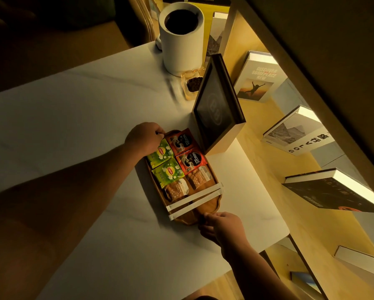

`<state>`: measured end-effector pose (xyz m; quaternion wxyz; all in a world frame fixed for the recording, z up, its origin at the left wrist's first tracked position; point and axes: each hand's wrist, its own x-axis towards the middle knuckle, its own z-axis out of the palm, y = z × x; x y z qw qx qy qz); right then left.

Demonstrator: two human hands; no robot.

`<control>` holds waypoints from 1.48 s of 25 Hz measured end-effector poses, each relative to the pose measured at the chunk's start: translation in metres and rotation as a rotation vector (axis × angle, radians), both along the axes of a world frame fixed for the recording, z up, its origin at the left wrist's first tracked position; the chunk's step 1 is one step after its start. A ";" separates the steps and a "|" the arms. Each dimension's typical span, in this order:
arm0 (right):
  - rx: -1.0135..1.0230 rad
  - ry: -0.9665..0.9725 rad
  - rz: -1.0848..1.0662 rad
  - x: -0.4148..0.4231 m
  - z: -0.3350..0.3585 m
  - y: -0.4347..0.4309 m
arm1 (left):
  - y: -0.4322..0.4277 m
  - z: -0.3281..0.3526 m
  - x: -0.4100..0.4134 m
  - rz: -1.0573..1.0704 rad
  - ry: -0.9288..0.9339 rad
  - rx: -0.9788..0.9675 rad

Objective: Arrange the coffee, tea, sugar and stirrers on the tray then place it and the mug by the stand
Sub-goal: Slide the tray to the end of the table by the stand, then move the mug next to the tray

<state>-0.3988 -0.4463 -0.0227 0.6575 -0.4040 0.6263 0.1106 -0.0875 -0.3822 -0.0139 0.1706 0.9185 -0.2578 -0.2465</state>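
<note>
A wooden tray [205, 207] lies on the white table beside a dark framed stand [216, 109]. On it lie two red coffee sachets [189, 155], two green tea packets [165, 167], two brown sugar packets [186, 185] and two white wrapped stirrers [194, 200] across its near part. My left hand [143, 137] grips the tray's far end. My right hand [221, 226] pinches its near end. No mug shows itself for certain; a tall white cylinder [182, 40] stands at the back.
The white table [84, 118] ends at the right, near a wooden shelf [274, 169] with several books. A small glass dish of dark beans [192, 84] sits between the white cylinder and the stand.
</note>
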 end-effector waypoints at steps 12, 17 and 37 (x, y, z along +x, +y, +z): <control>-0.407 0.116 0.555 0.004 0.018 0.015 | 0.041 0.008 -0.013 0.112 0.027 -0.075; -0.759 0.006 0.877 0.043 0.039 0.054 | 0.167 -0.005 -0.070 0.062 -0.202 -0.104; 0.146 -0.407 0.640 0.302 0.022 0.498 | 0.511 -0.055 -0.142 0.425 -0.191 0.197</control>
